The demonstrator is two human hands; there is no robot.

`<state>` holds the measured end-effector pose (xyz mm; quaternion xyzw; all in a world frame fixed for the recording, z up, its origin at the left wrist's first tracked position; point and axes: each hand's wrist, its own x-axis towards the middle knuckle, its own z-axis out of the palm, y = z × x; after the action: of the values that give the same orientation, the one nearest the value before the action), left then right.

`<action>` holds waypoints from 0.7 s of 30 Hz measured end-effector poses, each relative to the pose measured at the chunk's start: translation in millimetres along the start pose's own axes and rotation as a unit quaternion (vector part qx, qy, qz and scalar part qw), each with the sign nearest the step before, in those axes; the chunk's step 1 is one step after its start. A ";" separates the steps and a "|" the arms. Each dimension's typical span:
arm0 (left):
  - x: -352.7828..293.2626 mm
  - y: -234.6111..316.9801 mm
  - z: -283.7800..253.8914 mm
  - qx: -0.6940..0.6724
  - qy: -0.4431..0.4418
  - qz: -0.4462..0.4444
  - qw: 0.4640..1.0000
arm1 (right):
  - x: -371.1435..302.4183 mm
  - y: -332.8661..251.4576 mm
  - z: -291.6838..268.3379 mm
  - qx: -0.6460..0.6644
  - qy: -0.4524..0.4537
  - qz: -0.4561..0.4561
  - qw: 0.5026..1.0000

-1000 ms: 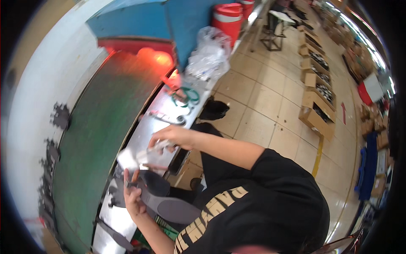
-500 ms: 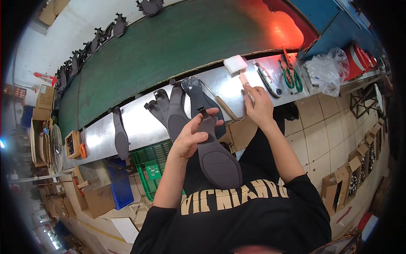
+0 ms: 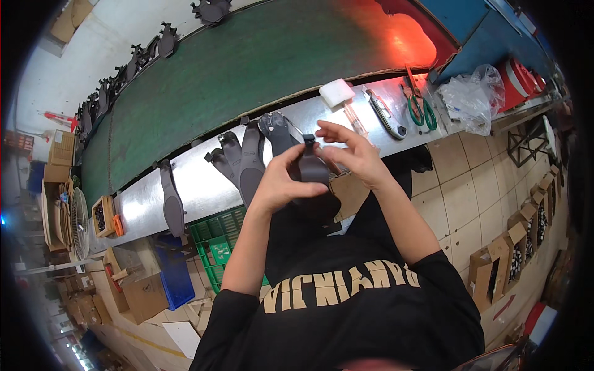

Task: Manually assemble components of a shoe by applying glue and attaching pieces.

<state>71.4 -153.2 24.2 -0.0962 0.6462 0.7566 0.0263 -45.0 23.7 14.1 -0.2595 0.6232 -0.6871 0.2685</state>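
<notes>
A dark grey shoe sole (image 3: 314, 172) with a black tab at its upper end is held in front of my body, tilted so its broad part lies in shadow. My left hand (image 3: 288, 184) is closed round it, thumb across the near face. At the tab, my right hand (image 3: 357, 156) meets the sole with thumb and fingertips, its index finger stretched out above. Part of that contact is hidden. Just behind lie more grey soles (image 3: 250, 164) and a worn dark shoe form (image 3: 274, 127) on the metal bench edge (image 3: 201, 164).
Beyond the bench edge runs a green conveyor belt (image 3: 216, 68) with a red-lit opening. Along the right lie a white block (image 3: 336, 93), a utility knife (image 3: 387, 117), green-handled scissors (image 3: 422, 114) and a plastic bag (image 3: 473, 99). A green crate (image 3: 216, 247) stands below.
My right hand has left the small pinkish stick beside the white block and come left to the sole's tab. My left hand has tilted the sole, foreshortening its broad end.
</notes>
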 end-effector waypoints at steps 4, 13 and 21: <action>-8.8 2.1 16.1 0.112 -0.038 0.011 0.993 | -10.7 -1.9 3.1 0.026 -0.074 0.057 0.995; -12.8 -1.2 17.2 0.060 -0.109 -0.029 0.992 | -24.5 4.0 1.5 0.050 -0.075 0.101 0.991; -15.1 -2.5 21.3 0.060 -0.117 -0.040 0.991 | -31.5 6.9 1.1 0.041 -0.048 0.100 0.993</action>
<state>84.3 -130.5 27.6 -0.0315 0.6786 0.7208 0.1380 -21.2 44.2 6.6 -0.2173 0.6037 -0.6688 0.3755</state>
